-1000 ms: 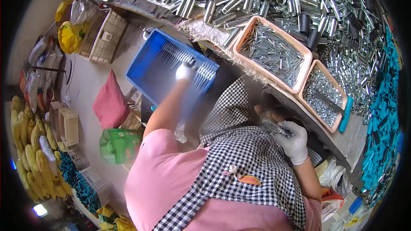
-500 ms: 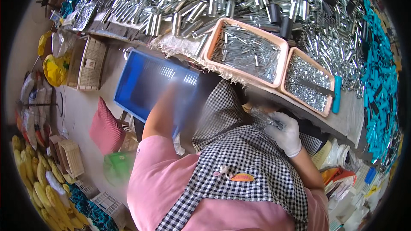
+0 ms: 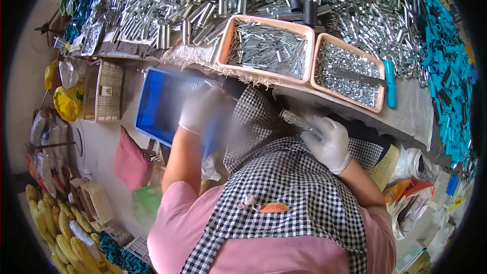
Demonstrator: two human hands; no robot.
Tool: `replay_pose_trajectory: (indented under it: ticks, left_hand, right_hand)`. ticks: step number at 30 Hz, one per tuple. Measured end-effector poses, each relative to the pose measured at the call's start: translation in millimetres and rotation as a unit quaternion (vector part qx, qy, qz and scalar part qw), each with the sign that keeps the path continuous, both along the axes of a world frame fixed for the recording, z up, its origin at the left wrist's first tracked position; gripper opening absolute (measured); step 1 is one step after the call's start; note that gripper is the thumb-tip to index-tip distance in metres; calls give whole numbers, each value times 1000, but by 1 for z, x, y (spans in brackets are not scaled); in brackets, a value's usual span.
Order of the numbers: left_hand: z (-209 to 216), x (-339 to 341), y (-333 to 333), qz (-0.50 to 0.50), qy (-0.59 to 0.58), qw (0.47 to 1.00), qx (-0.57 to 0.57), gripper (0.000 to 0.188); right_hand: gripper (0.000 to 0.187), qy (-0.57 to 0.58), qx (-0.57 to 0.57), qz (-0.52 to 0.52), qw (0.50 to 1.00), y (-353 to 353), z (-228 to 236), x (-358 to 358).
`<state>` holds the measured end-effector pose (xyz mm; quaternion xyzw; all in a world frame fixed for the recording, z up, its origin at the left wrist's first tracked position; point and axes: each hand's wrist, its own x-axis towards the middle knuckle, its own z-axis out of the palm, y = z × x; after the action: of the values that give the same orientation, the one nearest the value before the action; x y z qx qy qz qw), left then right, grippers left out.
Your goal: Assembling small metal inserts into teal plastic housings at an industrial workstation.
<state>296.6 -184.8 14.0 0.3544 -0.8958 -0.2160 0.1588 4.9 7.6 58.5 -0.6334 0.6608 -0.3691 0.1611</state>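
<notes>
Landmark: blue plastic crate (image 3: 145, 106). Cream lattice basket (image 3: 104, 91) just left of it; dusky-red cushion (image 3: 131, 160) near its lower-left corner. Left hand (image 3: 199, 111), white-gloved, over the crate's right part, motion-blurred; finger spread and any held item cannot be told. Right of crate, farther up: peach tray of metal pins (image 3: 264, 72). Right of crate, well apart: shiny cylindrical bundle (image 3: 299, 121), exact kind unclear, fingers of the white-gloved right hand (image 3: 327, 142) curled around it. Farthest right of crate: smaller peach tray (image 3: 350, 102), teal-handled blade (image 3: 390, 83) across it.
</notes>
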Motion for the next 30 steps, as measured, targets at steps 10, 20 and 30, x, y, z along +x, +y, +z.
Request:
replay_pose_trajectory:
  ticks: [10,20,30]
  left_hand:
    - [53,-116,79,230,384,704,551,23]
    - [66,-116,75,149,306,634,694,18]
    - [66,-127,94,52,180,819,542,32]
  right_hand:
    - [31,9,-40,-36,999,22,2,-11]
    - [29,-89,-39,-5,995,28,7,-25]
    - [30,-113,-73,-25,991,40,2,-24]
